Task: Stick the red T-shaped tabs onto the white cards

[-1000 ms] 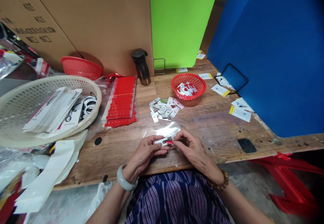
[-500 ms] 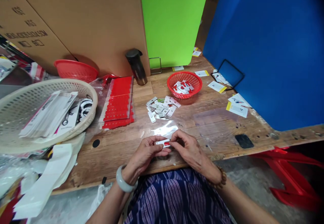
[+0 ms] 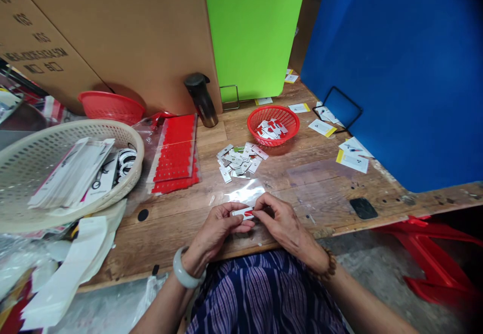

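Near the table's front edge, my left hand holds a small white piece with red on its right part, between thumb and fingers. My right hand pinches at the red end of that piece; whatever else its fingertips grip is too small to make out. Beyond the hands lies a loose pile of small white and grey pieces, one of them green. Behind it to the right, a red basket holds similar white pieces with red parts. Red perforated sheets lie left of the pile.
At left, a large cream basket holds white cards and rings. A dark flask stands against a cardboard box. Green and blue panels rise at the back and right. Yellow-edged cards lie by the blue panel.
The view has shifted slightly. The red part on the small white piece now shows a white streak across it; both hands keep nearly the same place and grip.
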Available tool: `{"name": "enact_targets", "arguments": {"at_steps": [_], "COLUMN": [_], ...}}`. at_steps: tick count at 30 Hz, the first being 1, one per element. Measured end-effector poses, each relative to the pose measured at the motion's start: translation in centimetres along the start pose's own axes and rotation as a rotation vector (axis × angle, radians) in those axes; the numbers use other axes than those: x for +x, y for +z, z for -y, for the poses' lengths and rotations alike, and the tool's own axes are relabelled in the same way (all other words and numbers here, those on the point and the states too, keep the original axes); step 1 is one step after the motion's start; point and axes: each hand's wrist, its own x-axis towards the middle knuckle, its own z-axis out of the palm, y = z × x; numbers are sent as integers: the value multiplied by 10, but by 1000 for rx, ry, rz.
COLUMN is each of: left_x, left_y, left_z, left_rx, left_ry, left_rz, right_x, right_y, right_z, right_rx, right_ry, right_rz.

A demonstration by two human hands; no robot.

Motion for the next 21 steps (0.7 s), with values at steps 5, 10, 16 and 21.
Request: {"name": "enact_targets", "arguments": {"at_steps": [5,10,16,21], "left_x": [-2,0,1,0], "left_y": [0,2,6,10], "left_z": [0,2,6,6], "left_rx": [8,38,113,175], "left_ry": [3,19,97,173], "left_rz": [-16,-41,-107,-186], "right_x": [0,0,-1,-3], "right_y": [1,4,8,13], "right_z": [-2,-4,-3,4], "right_rx": [1,7,42,44], "right_ry": [-9,3,46,139], "right_rz": [-1,-13,-33,-99]}}
